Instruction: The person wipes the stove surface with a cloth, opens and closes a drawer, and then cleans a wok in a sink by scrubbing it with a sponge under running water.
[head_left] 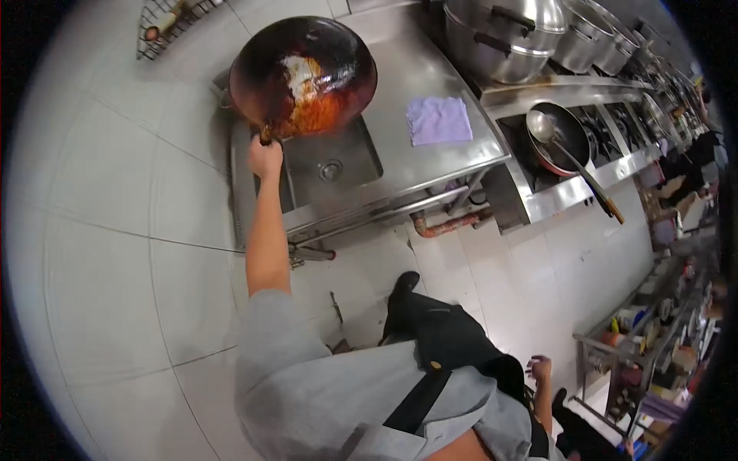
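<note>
At the far left a wire basket (165, 23) sits against the grey tiles. Just right of it the wok (304, 77) is held in the air over the far end of the steel sink (330, 165). It is tipped so that its dark inside shows, streaked with orange-red sauce and a pale smear. The left hand (265, 157) is closed in a full fist round the short handle at the wok's near rim. That arm is stretched out almost straight from the grey sleeve, with the wrist in line with the forearm. A pan this broad looks rigid and heavy, with its weight well out beyond the grip, so it probably drags hard on the wrist. The oily coating suggests a slick bowl, so the handle seems the only sound place to hold it. Whether the metal is hot cannot be told. Right of the sink a purple cloth (438, 121) lies flat on the counter. Beyond it a second pan (565, 134) rests on the stove with a ladle (573, 157) lying in it. Lidded steel pots (500, 38) stand at the far edge. At the near right the right hand (542, 369) hangs beside the dark apron, fingers loosely spread, and appears to hold nothing.
</note>
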The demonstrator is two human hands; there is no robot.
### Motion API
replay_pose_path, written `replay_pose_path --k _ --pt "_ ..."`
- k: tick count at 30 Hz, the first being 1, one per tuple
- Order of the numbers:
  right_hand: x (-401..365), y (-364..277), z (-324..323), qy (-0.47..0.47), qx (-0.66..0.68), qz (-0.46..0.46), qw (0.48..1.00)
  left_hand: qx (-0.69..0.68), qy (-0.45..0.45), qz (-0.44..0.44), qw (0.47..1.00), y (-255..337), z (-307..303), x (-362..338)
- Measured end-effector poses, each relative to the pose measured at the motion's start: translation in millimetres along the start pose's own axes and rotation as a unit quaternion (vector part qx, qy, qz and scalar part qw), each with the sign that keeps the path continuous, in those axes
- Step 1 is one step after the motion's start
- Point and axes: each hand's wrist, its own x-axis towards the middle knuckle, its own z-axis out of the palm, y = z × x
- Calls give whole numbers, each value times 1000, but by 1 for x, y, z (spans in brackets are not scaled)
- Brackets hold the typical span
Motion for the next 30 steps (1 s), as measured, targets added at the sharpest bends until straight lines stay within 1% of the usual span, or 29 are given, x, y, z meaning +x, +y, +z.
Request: replay_pose_path --k 1,2,3,4,5,6,7,8,9,10,11,12,13,14,15,16,17,18,20,22,24,25,26,27,28,29,30 --pt "4 1 2 73 -112 -106 985 -32 -42 -49 997 5 7 0" --pt "11 -1 8 140 -221 -209 942 -40 -52 -49 997 -6 21 2" --pt "-5 -47 25 178 -308 -203 912 -52 -55 -43 996 -24 40 3" --pt "-21 -113 51 184 -346 -290 873 -67 -52 -33 996 -27 54 8" --pt "-27 -181 87 164 -197 -274 927 -85 -20 -36 996 -25 52 5" --pt "-10 -234 124 182 -180 -459 851 -90 -24 -35 995 -25 53 7" --pt "-24 -310 161 172 -181 -510 823 -71 -25 -14 997 -30 50 10" --pt "-29 -385 198 180 -157 -628 740 -50 -24 4 998 -36 49 17" --pt "-32 -453 231 133 -103 -658 734 -72 21 9 997 -47 60 26" --pt "-22 -505 259 146 -150 -681 702 -66 23 1 998 -41 50 26" --pt "17 -553 289 201 -188 -709 649 -50 -5 23 998 -16 23 31" --pt "57 -595 317 275 -210 -684 642 -29 -36 46 998 0 1 36" --pt "71 -622 323 240 -280 -657 658 -36 -68 49 996 4 -8 44" --pt "52 -638 335 148 -302 -498 799 -27 -61 50 997 2 -10 57" --pt "61 -634 368 277 -405 -579 651 -37 -71 37 996 2 -10 68" --pt "72 -621 397 389 -491 -623 467 -50 -90 20 995 0 -8 73" --pt "64 -617 418 227 -449 -643 577 -54 -70 40 995 0 -4 79" --pt "60 -613 430 143 -411 -689 580 -74 -114 2 991 -1 5 88" --pt "56 -607 405 81 -428 -720 541 -100 -81 57 990 -9 25 95" --pt "76 -577 368 26 -388 -738 551 -86 -46 74 992 -11 34 96" --pt "37 -530 354 21 -387 -732 560 -70 -9 93 993 -5 27 94" --pt "34 -500 384 -29 -346 -724 596 -61 -13 83 995 -13 32 97" --pt "20 -476 432 -71 -298 -714 629 -94 -33 84 991 -14 39 106" --pt "-47 -467 470 -89 -366 -719 585 -126 -58 90 986 -14 41 107" --pt "-62 -447 547 -184 -320 -742 560 -125 -59 95 986 -8 36 107" --pt "-118 -451 593 -228 -261 -776 527 -111 -57 92 988 5 28 106" --pt "-153 -460 611 -265 -205 -807 486 -103 -52 90 989 19 22 105"
